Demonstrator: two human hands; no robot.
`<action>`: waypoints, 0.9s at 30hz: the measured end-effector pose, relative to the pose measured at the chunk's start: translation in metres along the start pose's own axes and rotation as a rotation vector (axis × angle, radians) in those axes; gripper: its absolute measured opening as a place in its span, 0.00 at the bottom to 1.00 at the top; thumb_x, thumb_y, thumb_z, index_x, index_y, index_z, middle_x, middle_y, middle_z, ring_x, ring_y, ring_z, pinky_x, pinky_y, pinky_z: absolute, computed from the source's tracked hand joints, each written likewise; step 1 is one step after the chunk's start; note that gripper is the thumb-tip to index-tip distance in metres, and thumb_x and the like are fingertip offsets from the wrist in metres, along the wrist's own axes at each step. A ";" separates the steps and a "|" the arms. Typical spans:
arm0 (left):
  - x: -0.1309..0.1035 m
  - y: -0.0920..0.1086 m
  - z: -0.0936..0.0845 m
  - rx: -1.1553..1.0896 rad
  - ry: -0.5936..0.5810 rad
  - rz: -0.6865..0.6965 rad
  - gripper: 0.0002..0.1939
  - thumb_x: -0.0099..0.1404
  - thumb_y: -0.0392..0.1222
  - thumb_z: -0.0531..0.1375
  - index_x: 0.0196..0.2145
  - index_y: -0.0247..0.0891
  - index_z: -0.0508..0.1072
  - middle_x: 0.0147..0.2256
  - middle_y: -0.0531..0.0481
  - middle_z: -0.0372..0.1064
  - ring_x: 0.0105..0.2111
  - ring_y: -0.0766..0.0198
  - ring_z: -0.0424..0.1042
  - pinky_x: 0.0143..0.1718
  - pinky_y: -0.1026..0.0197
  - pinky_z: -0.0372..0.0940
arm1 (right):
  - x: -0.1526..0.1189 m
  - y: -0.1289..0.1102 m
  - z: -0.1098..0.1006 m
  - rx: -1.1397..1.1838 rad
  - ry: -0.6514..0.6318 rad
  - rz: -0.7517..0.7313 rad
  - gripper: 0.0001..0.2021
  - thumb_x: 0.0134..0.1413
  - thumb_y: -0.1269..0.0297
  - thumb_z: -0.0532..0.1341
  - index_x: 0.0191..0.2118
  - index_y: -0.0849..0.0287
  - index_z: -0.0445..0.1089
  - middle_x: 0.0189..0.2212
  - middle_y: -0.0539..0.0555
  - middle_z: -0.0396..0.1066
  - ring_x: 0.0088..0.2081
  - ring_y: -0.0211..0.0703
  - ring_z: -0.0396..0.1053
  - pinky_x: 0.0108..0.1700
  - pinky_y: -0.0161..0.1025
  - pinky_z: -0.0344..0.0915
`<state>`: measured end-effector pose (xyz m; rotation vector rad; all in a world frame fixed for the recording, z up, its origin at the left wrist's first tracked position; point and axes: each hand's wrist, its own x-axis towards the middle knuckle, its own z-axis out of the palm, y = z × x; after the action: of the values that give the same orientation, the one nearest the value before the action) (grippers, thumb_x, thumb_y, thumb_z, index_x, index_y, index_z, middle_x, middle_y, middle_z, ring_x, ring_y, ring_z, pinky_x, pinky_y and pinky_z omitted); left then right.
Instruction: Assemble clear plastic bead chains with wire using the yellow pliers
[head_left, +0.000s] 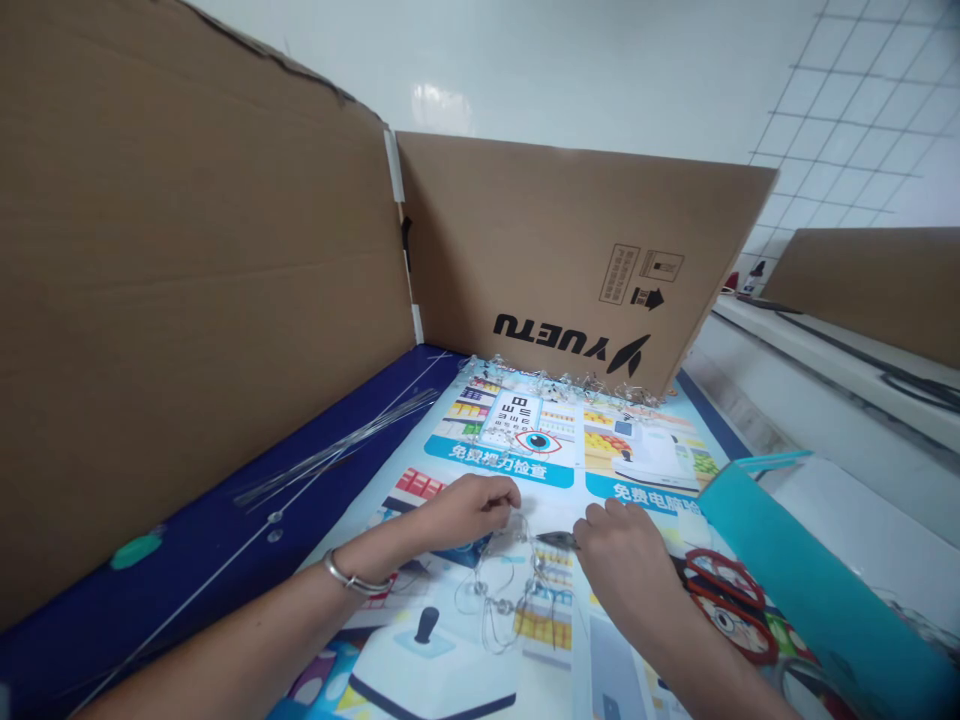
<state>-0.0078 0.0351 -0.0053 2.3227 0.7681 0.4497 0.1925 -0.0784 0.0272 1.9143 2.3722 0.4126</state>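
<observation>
My left hand [469,510], a metal bangle [356,578] on its wrist, is closed in a pinch. It grips the upper end of a looped strand of thin wire with clear beads [504,605], which hangs below the fingers over the printed sheet. To its right, my right hand [619,550] is wrapped round dark-tipped pliers [556,540], their jaws pointing left toward the strand. Most of the pliers' handle is hidden in the fist. Red-handled scissors [731,600] lie just right of this hand, their blades not visible.
A tall cardboard panel [187,280] stands on the left, another cardboard panel [555,240] behind. Clear beaded wire pieces [562,385] line its foot. Straight wires [337,445] lie on the blue surface at left. A teal-edged box [817,580] is at right.
</observation>
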 end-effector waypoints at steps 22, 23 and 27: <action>-0.003 0.011 0.002 0.108 0.130 0.055 0.09 0.66 0.39 0.43 0.32 0.39 0.59 0.29 0.53 0.62 0.28 0.66 0.60 0.30 0.65 0.56 | 0.005 0.006 0.016 0.051 0.079 0.043 0.04 0.50 0.70 0.56 0.27 0.57 0.67 0.28 0.53 0.64 0.36 0.45 0.58 0.37 0.41 0.45; -0.003 0.010 0.003 0.108 0.150 0.051 0.08 0.66 0.39 0.43 0.32 0.39 0.59 0.29 0.53 0.62 0.28 0.66 0.60 0.30 0.65 0.56 | 0.006 0.007 0.017 0.069 0.084 0.065 0.04 0.50 0.68 0.56 0.27 0.57 0.67 0.28 0.53 0.65 0.36 0.45 0.58 0.37 0.41 0.45; -0.003 0.009 0.005 0.106 0.192 0.043 0.08 0.66 0.40 0.44 0.33 0.39 0.60 0.28 0.53 0.62 0.28 0.66 0.61 0.30 0.65 0.55 | 0.007 0.007 0.023 0.158 0.070 0.126 0.06 0.50 0.62 0.56 0.28 0.56 0.67 0.29 0.52 0.64 0.37 0.43 0.58 0.39 0.39 0.47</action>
<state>-0.0041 0.0258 -0.0030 2.4229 0.8517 0.6744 0.2024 -0.0660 0.0075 2.1602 2.4015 0.3135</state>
